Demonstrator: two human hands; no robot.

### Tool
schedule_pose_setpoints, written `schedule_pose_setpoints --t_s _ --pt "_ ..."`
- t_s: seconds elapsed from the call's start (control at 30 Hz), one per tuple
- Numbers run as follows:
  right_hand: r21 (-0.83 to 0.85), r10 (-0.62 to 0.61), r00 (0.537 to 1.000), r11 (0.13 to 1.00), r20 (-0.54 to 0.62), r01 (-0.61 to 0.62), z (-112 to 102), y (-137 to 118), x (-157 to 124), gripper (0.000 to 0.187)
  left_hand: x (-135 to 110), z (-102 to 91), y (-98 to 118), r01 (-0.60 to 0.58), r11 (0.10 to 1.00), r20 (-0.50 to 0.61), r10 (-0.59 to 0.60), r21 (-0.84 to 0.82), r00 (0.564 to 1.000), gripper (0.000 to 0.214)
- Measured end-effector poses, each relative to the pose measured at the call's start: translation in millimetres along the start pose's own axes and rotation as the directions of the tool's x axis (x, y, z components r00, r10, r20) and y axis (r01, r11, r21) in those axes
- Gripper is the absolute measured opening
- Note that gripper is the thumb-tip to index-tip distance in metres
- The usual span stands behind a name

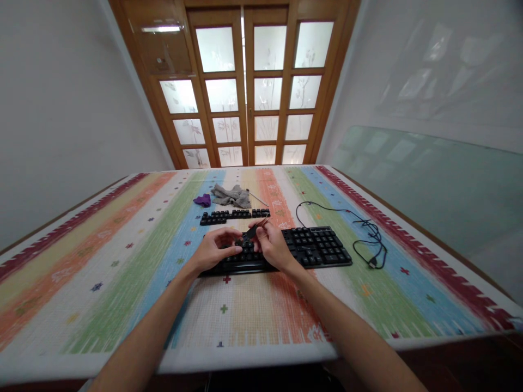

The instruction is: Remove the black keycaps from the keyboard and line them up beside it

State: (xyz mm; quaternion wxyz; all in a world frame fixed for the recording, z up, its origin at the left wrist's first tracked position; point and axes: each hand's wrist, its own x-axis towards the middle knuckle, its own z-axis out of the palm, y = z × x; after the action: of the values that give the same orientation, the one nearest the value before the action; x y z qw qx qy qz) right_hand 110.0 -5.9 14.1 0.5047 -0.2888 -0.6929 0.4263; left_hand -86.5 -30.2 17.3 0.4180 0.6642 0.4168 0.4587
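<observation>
A black keyboard (314, 246) lies on the striped tablecloth (122, 272), its left half hidden under my hands. My left hand (216, 250) rests on the keyboard's left end with the fingers curled over the keys. My right hand (273, 245) is just beside it, pinching a small dark tool (250, 233) with a thin reddish tip that points up and right. The two hands nearly touch over the tool. Rows of loose black keycaps (232, 216) lie on the cloth just beyond the keyboard.
The keyboard's black cable (368, 237) loops to the right and ends in a plug. A grey cloth (231, 196) and a small purple item (203, 200) lie further back. Wooden glazed doors (253, 92) stand behind the table.
</observation>
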Motion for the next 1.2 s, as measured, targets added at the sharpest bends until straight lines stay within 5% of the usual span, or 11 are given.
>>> schedule_pose_setpoints --t_s 0.5,0.87,1.2 --pt "-0.028 -0.024 0.999 0.999 -0.038 0.023 0.5 1.1 -1.2 0.031 -0.6 3.7 -0.7 -0.028 0.996 0.004 0.028 -0.083 1.000 0.036" --pt "-0.197 -0.070 0.995 0.979 -0.074 0.054 1.4 0.3 -0.3 0.025 0.2 8.7 -1.7 -0.088 0.971 -0.098 0.112 0.221 0.989 0.025" --pt "-0.347 -0.113 0.987 0.936 -0.112 0.067 1.2 4.6 0.0 0.016 -0.1 8.2 1.1 -0.186 0.856 -0.026 0.227 0.483 0.974 0.012"
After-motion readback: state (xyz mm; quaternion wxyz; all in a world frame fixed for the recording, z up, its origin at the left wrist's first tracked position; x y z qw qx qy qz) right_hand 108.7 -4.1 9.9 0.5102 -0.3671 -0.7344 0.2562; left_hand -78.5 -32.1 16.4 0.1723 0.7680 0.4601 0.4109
